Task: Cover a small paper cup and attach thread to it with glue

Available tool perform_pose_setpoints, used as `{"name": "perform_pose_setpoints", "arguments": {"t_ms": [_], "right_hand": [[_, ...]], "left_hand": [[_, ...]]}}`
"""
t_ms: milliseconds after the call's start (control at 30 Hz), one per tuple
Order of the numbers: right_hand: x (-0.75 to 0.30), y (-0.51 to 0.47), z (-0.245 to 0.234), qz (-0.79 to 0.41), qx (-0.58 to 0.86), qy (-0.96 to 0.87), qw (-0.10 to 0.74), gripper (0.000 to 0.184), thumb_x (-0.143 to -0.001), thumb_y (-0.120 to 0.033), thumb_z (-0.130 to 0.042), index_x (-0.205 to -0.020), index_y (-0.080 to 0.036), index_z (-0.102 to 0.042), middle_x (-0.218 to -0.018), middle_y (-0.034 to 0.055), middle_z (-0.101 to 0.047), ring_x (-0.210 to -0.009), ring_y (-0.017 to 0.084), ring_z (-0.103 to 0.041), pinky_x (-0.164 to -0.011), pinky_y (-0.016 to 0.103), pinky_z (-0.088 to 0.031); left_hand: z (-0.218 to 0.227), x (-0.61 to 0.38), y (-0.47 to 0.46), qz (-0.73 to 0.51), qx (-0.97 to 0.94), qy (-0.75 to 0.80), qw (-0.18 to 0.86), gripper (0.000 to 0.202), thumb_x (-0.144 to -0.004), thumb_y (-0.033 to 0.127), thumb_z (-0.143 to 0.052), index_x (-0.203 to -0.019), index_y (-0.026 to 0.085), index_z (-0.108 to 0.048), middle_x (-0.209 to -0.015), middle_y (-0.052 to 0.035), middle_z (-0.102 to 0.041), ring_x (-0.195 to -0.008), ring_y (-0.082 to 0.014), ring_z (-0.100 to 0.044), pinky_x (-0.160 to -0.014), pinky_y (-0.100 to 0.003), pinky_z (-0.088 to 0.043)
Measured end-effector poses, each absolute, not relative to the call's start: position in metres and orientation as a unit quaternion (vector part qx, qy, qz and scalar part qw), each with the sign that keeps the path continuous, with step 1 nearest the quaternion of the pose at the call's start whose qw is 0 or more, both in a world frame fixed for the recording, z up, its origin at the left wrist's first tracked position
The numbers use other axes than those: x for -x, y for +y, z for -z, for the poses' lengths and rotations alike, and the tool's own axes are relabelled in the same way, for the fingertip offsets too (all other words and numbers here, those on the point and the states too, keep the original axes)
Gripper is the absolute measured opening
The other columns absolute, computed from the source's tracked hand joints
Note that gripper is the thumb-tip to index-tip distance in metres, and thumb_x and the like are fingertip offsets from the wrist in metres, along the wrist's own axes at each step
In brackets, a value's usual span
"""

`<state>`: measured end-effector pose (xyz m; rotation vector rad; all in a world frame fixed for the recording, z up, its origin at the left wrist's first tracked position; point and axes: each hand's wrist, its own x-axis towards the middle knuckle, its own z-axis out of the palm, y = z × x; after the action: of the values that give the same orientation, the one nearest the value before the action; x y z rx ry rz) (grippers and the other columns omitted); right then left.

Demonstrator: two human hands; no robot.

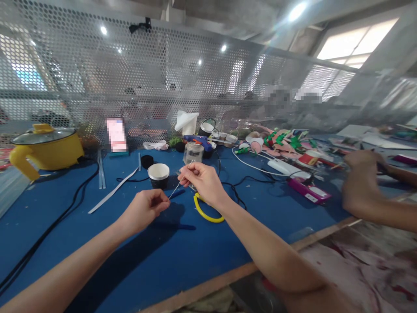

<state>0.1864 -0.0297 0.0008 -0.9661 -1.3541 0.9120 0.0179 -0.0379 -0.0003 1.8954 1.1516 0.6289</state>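
Between my hands, above the blue tabletop, a thin pale strand runs at a slant; I cannot tell whether it is thread or wire. Its lower end is pinched between the thumb and fingertips of my left hand. My right hand is closed on the upper end, with a short bit sticking out past the fingertips. Just behind my hands stands a white-and-black cup. A yellow tube ring, partly hidden by my right wrist, lies on the table, and a clear jar is beyond my right fingers.
At the left are a yellow electric pot and a black cable. A propped phone stands near the perforated metal screen. Rightward lie a purple box, a white power strip, pink and green pieces and another person's arm.
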Motion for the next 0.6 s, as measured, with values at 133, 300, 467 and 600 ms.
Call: {"name": "perform_pose_setpoints", "arguments": {"t_ms": [133, 300, 467, 600], "right_hand": [[-0.187, -0.028, -0.001, -0.385, 0.414, -0.580, 0.586, 0.016, -0.072, -0.029, -0.057, -0.065, -0.014, -0.055, -0.059, 0.0010, -0.060, -0.049, 0.009, -0.056, -0.049, 0.022, -0.048], [-0.187, -0.027, 0.000, -0.369, 0.410, -0.588, 0.591, 0.016, -0.073, -0.030, -0.056, -0.066, -0.015, -0.055, -0.058, 0.0003, -0.060, -0.049, 0.008, -0.056, -0.049, 0.022, -0.047], [-0.186, -0.031, -0.002, -0.443, 0.386, -0.562, 0.582, 0.016, -0.071, -0.030, -0.059, -0.070, -0.015, -0.055, -0.059, -0.0001, -0.061, -0.049, 0.008, -0.056, -0.048, 0.021, -0.046], [-0.178, -0.042, 0.000, -0.521, 0.337, -0.571, 0.537, 0.015, -0.070, -0.029, -0.060, -0.075, -0.017, -0.053, -0.060, -0.0015, -0.062, -0.052, 0.009, -0.057, -0.051, 0.022, -0.046]], "left_hand": [[0.001, -0.018, -0.039, -0.246, -0.761, 0.453, 0.394, 0.015, -0.067, 0.029, -0.052, -0.062, 0.015, -0.051, -0.049, 0.0053, -0.042, -0.045, -0.0078, -0.038, -0.042, -0.019, -0.031], [-0.001, -0.019, -0.039, -0.245, -0.763, 0.447, 0.397, 0.015, -0.067, 0.028, -0.054, -0.061, 0.016, -0.049, -0.050, 0.0058, -0.042, -0.043, -0.0067, -0.037, -0.042, -0.018, -0.032], [-0.013, -0.010, -0.034, -0.173, -0.730, 0.378, 0.542, 0.022, -0.069, 0.035, -0.057, -0.070, 0.013, -0.054, -0.055, 0.0028, -0.052, -0.048, -0.0076, -0.046, -0.047, -0.019, -0.037], [-0.014, -0.009, -0.035, -0.200, -0.627, 0.321, 0.681, 0.028, -0.072, 0.039, -0.057, -0.078, 0.012, -0.055, -0.070, -0.0041, -0.062, -0.060, -0.0101, -0.056, -0.058, -0.023, -0.042]]}}
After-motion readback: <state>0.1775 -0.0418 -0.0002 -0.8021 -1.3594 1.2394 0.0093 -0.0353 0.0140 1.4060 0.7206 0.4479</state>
